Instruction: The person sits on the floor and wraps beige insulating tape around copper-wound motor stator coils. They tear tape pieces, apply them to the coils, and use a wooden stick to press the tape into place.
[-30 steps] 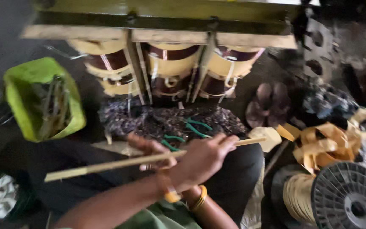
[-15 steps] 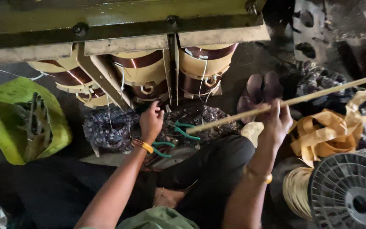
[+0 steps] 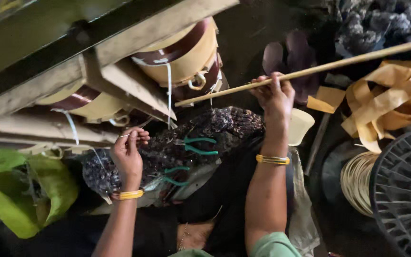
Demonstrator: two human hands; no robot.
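Two hands work near the coil (image 3: 186,57): the right hand (image 3: 274,97) has its grip closed around a long stick (image 3: 310,71), and the left hand (image 3: 128,154) pinches a thin white tape (image 3: 72,131) between the fingertips. The long axis of the stick runs from the upper right down to the left, and its free tip (image 3: 179,103) lies just below the coil, well to the coil side of the grip. The left hand is below the coil, near the green pliers (image 3: 193,145) on the dark cloth (image 3: 224,123).

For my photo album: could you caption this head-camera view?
Right hand grips a long wooden stick by wound coils; left hand pinches white tape.
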